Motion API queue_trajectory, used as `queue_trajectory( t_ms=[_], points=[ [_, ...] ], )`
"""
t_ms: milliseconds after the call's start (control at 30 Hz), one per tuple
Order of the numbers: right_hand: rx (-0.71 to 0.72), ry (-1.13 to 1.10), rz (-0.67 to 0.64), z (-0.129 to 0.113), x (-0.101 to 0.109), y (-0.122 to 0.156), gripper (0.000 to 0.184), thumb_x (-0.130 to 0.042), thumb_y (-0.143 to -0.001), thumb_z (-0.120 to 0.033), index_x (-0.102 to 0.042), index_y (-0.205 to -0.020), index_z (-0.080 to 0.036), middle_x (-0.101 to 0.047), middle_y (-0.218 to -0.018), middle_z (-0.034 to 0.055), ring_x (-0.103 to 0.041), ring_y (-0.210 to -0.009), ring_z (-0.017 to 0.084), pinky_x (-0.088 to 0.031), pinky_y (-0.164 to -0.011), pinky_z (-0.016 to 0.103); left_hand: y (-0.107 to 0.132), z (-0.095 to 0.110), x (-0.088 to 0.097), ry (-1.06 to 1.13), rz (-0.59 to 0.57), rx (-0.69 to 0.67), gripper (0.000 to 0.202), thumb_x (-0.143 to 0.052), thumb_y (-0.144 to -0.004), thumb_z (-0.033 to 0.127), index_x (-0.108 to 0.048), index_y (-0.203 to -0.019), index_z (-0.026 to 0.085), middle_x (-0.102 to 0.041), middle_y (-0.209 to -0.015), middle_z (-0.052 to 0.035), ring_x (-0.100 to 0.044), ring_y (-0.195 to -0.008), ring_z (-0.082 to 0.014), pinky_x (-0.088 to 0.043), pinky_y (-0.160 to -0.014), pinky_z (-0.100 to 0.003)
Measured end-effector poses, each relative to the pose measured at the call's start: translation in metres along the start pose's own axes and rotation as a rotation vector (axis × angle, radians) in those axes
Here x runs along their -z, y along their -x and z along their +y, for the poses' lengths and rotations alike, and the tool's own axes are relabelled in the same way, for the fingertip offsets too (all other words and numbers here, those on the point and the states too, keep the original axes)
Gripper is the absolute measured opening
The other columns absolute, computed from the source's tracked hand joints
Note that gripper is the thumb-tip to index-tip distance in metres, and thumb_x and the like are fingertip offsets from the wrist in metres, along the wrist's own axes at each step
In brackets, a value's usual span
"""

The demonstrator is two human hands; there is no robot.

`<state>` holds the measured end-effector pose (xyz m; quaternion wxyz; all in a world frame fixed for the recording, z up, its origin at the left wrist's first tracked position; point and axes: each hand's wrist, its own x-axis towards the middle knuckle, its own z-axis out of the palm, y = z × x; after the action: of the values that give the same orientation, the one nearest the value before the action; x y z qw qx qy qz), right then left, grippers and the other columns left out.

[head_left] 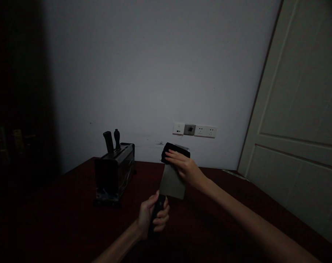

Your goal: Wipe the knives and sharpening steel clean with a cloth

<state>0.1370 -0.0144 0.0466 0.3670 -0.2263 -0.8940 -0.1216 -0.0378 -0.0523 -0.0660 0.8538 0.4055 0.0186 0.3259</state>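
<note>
Left hand [154, 213], lower centre of frame: wrapped around the black handle [158, 210] of a cleaver [171, 184], thumb up along the handle close to the blade, fingers curled round the other side. Cleaver is at centre, lower half of frame, off the table, handle low, broad grey blade running up and slightly right. Right hand [183, 166], just right of centre: fingers close together and extended, laid over a black cloth [170, 146] at the upper part of the blade. Thumb hidden, so can't tell if it pinches the cloth or only presses it; could be a sponge, too dark to confirm. Thin grey edge shows at the cloth's upper right. Right forearm comes in from the lower right corner, left forearm from bottom centre-left. Knife block [126, 170] stands upright left of centre, well apart from both hands, shiny side panel, two black knife handles [117, 138] sticking up from its top, the left one leaning left. All above a dark red table [145, 175] filling the lower frame. Behind it, pale wall [155, 73] with a row of sockets [205, 131] just right of centre, above the cloth; dark scuffs on the wall left of them. Panelled door [294, 91] takes the right side. Far left mostly too dark to read.
</note>
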Motion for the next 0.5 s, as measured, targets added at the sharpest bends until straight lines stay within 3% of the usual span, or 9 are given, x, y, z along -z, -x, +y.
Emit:
queue_trajectory(
  t_ms=[233, 500],
  points=[
    [0.076, -0.083, -0.18, -0.039, -0.029, 0.03, 0.046, -0.041, -0.077, 0.0, -0.049, -0.121, -0.012, -0.051, -0.128, 0.0119, -0.034, -0.127, 0.017, -0.036, -0.103, 0.039, -0.002, 0.0, 0.008, 0.051, 0.065, -0.061, 0.037, -0.043, -0.081, 0.051, -0.044, -0.07, 0.015, -0.031, -0.05, 0.0064, -0.014, -0.034, -0.0027, -0.014, -0.029, -0.015],
    [0.054, -0.008, -0.136, -0.019, -0.015, 0.02, 0.048, -0.042, -0.075, 0.002, -0.051, -0.12, -0.015, -0.051, -0.127, 0.0101, -0.036, -0.126, 0.017, -0.037, -0.102, 0.041, -0.004, -0.004, 0.011, -0.006, 0.022, -0.036, 0.04, -0.039, -0.083, 0.052, -0.044, -0.068, 0.016, -0.031, -0.049, 0.0062, -0.016, -0.032, -0.0032, -0.017, -0.028, -0.015]
  ],
)
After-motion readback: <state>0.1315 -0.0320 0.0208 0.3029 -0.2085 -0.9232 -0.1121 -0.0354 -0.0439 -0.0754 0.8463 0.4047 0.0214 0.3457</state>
